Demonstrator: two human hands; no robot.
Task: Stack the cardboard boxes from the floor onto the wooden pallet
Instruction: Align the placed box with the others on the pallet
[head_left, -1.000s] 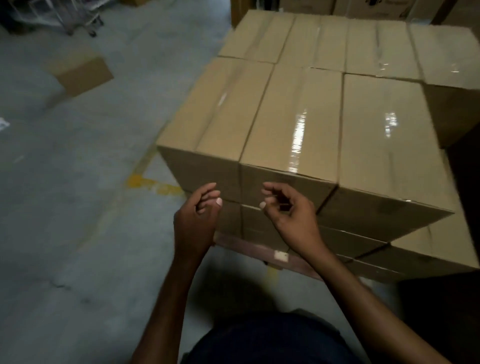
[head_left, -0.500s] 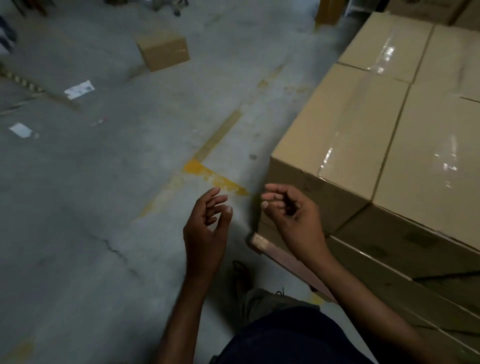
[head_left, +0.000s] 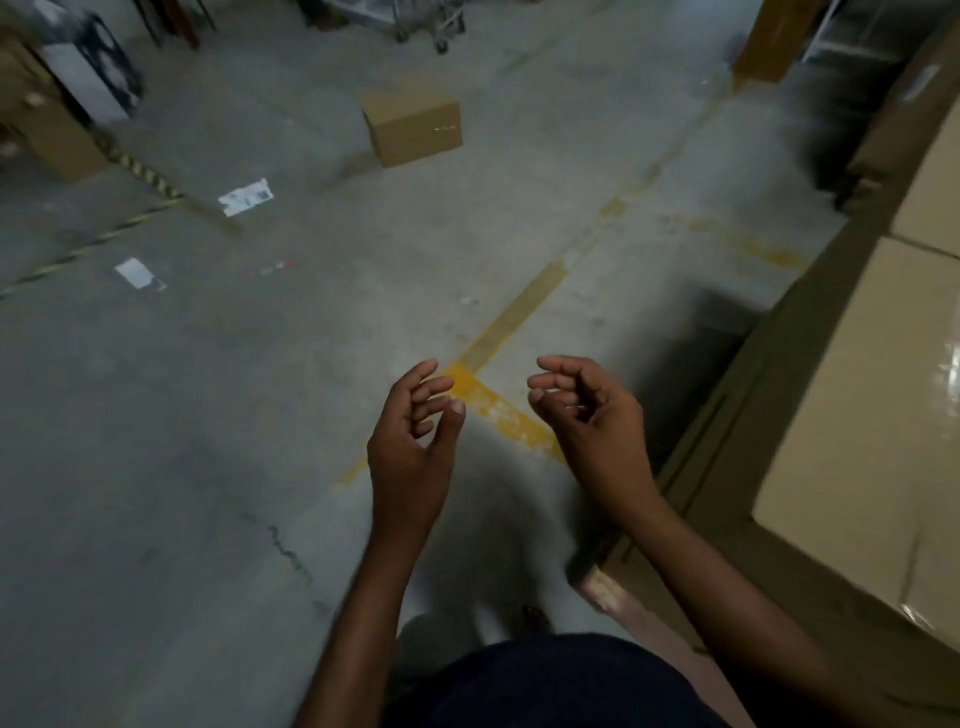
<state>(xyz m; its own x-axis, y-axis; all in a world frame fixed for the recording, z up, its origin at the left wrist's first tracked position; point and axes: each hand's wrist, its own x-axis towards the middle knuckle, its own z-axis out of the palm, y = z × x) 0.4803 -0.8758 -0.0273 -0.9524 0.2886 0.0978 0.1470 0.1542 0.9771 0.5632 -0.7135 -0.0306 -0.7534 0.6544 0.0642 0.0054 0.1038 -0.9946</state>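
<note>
A single cardboard box (head_left: 415, 127) lies on the concrete floor far ahead, upper centre. The stack of cardboard boxes (head_left: 872, 415) on the wooden pallet (head_left: 613, 597) fills the right edge, with shiny tape on top. My left hand (head_left: 413, 447) and my right hand (head_left: 592, 421) hover side by side over the floor in front of me, fingers loosely curled, holding nothing. My right hand is just left of the stack and does not touch it.
Yellow painted lines (head_left: 498, 395) cross the floor under my hands. Paper scraps (head_left: 245, 196) lie to the left near striped hazard tape (head_left: 140, 171). More cartons (head_left: 47, 135) stand at the far left, a wheeled cart (head_left: 426, 21) at the back.
My view has swung left, away from the stack, which slid to the right edge. The lone box on the floor has come toward the centre. Both hands stay empty.
</note>
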